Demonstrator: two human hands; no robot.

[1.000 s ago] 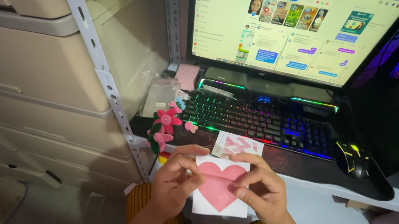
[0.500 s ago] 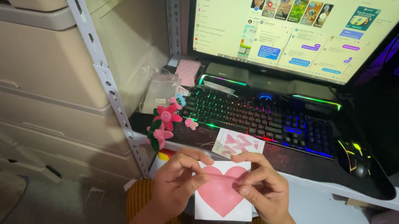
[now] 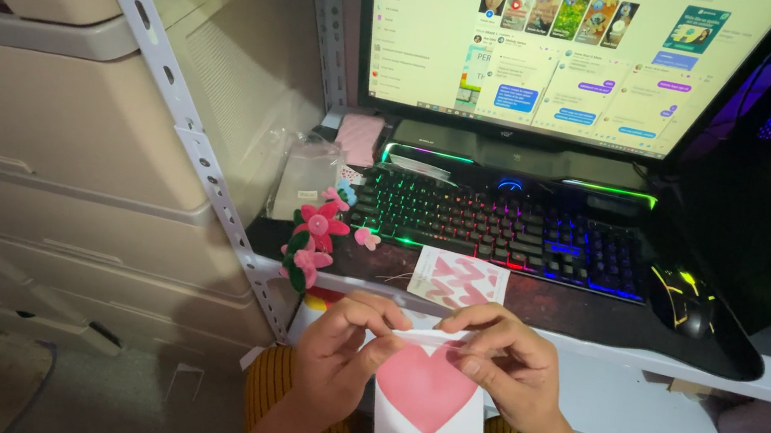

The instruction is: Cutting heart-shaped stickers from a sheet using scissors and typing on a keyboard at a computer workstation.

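I hold a white square card with a big pink heart (image 3: 426, 393) over my lap, below the desk edge. My left hand (image 3: 341, 351) pinches its top left edge. My right hand (image 3: 501, 358) pinches the top right, fingers curled over the upper rim. The fingertips of both hands almost meet at the card's top middle. A second white sheet with several small pink hearts (image 3: 459, 279) lies on the desk just beyond my hands, in front of the keyboard.
A backlit keyboard (image 3: 504, 228) and a dark mouse (image 3: 685, 299) sit on a dark desk mat below a lit monitor (image 3: 570, 47). Pink knitted flowers (image 3: 312, 241) hang at the desk's left corner by a perforated metal upright (image 3: 202, 161). Beige drawers (image 3: 40, 98) stand at left.
My hands have drawn closer together at the card's top edge, and the view has shifted slightly nearer. The card stays over my lap.
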